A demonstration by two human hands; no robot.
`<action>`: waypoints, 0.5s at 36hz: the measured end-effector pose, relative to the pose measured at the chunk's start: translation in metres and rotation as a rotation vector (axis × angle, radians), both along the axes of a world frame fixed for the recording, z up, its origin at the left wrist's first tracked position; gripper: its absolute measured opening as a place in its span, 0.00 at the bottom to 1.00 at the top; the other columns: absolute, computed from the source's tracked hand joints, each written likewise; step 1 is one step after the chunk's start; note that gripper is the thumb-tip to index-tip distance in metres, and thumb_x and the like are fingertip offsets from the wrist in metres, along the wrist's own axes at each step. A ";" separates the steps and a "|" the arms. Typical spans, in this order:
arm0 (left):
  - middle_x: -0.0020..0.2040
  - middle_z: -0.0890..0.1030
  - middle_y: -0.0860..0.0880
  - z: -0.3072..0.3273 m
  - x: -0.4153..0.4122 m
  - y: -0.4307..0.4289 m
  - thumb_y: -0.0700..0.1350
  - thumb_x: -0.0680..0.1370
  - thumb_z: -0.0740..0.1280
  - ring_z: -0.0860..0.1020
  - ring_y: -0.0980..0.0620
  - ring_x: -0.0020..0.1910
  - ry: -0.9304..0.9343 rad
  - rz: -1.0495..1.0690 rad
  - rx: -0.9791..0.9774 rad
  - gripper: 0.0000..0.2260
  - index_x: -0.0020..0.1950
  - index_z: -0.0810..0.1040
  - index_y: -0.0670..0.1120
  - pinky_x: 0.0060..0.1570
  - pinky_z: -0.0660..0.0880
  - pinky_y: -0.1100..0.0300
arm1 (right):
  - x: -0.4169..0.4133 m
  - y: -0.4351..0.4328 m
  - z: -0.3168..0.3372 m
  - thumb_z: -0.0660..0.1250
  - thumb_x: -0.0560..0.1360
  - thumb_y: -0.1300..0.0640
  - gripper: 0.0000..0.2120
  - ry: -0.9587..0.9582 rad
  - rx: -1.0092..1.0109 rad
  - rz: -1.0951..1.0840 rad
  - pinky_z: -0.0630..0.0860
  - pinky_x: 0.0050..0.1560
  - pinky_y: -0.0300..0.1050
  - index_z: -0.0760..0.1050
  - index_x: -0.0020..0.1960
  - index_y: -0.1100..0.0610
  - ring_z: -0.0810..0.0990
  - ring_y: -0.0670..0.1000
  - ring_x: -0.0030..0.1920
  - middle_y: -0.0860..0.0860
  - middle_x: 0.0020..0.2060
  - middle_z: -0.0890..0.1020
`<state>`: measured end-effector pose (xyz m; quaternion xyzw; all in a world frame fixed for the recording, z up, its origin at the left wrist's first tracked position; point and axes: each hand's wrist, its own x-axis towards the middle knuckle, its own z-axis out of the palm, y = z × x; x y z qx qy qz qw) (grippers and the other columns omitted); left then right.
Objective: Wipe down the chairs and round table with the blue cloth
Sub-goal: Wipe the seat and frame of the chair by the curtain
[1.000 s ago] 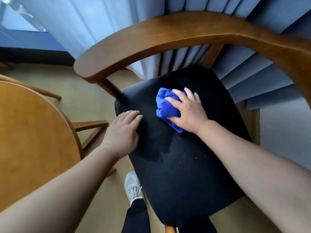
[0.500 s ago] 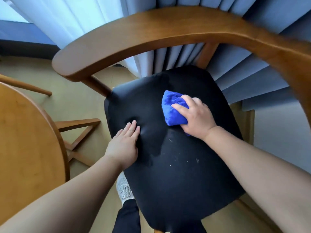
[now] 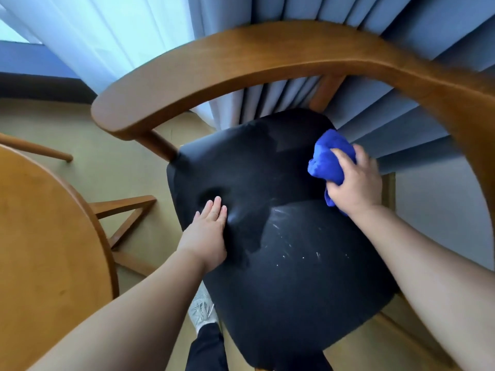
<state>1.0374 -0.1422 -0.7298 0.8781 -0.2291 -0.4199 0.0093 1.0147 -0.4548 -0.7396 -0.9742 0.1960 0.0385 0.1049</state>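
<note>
A wooden chair with a curved back rail [image 3: 241,62] and a black padded seat [image 3: 294,263] fills the middle of the view. My right hand [image 3: 353,183] grips a bunched blue cloth [image 3: 326,162] at the seat's far right edge. My left hand [image 3: 209,231] lies flat with straight fingers on the seat's left side, denting the cushion. A damp darker patch and pale streaks show on the seat between my hands. The round wooden table [image 3: 40,236] takes up the left edge.
Blue-grey and white curtains [image 3: 294,17] hang right behind the chair. Another chair's wooden legs [image 3: 126,210] stand on the tan floor between table and seat. My shoe [image 3: 201,311] is under the seat's near left edge.
My right hand has slid the blue cloth from the seat's middle toward its far right edge. My left hand has moved a little further onto the seat.
</note>
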 end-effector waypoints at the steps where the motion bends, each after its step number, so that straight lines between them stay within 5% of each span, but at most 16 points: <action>1: 0.77 0.37 0.46 0.000 0.000 -0.002 0.41 0.74 0.57 0.40 0.47 0.76 -0.001 -0.010 0.017 0.36 0.77 0.42 0.43 0.74 0.46 0.52 | 0.005 0.007 0.000 0.70 0.65 0.56 0.29 -0.051 0.008 0.042 0.73 0.55 0.58 0.74 0.66 0.55 0.73 0.68 0.55 0.60 0.67 0.71; 9: 0.77 0.37 0.44 0.002 -0.001 -0.005 0.46 0.74 0.60 0.40 0.46 0.76 -0.012 -0.075 0.083 0.38 0.77 0.40 0.42 0.74 0.47 0.50 | 0.086 0.098 0.013 0.70 0.62 0.55 0.32 -0.017 0.034 0.403 0.73 0.51 0.58 0.73 0.66 0.50 0.72 0.66 0.58 0.58 0.68 0.70; 18: 0.76 0.35 0.43 -0.001 -0.005 -0.008 0.46 0.73 0.59 0.38 0.45 0.76 -0.030 -0.096 0.115 0.39 0.76 0.39 0.41 0.74 0.46 0.50 | 0.122 0.097 0.000 0.69 0.70 0.47 0.32 0.146 -0.041 0.408 0.69 0.57 0.53 0.65 0.72 0.46 0.69 0.62 0.61 0.55 0.72 0.63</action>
